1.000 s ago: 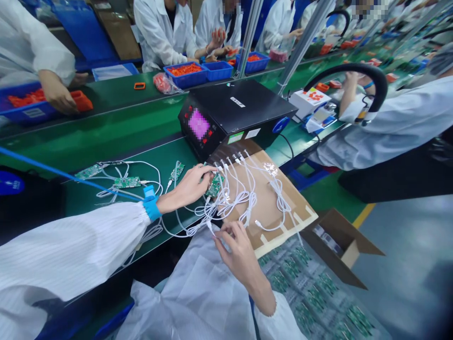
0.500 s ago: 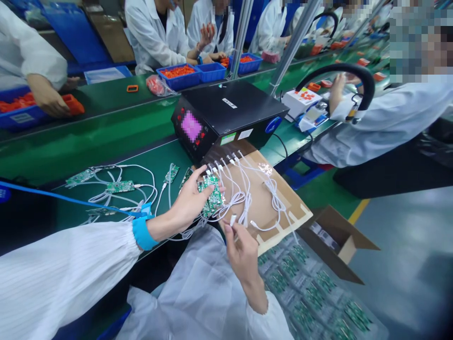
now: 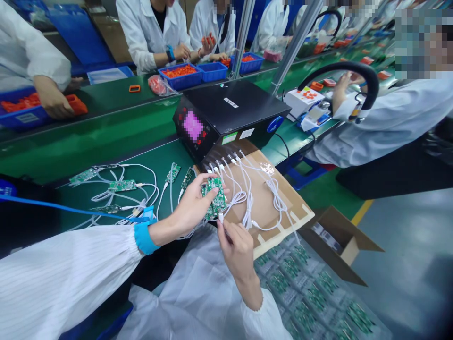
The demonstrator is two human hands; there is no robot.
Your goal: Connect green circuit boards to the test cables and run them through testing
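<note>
Circuitry (image 3: 220, 198), likely stiff, fragile and best edge-held, was gripped by the left hand (image 3: 193, 206) (white plug (image 3: 221, 216) pinched by the right hand (image 3: 238, 250)).

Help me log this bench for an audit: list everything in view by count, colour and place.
Rectangular circuit boards: at least six, green, left hand and bench
Thin flexible cables: several, white, bench and cardboard
Boxy metal machine: one, black, behind the cardboard
Flat cardboard sheet: one, brown, before the machine
Plastic trays: count unclear, clear, lower right, holding green boards
Open cardboard box: one, brown, right
Plastic bins: at least four, blue, far side
Small rectangular frame: one, orange, far side
Co-workers in coats: several, white, far side and right
Distant items: too blurred to count
Wrist strap: one, blue, left wrist
Left hand: one, bare, gripping a board
Right hand: one, bare, pinching a white cable plug
</note>
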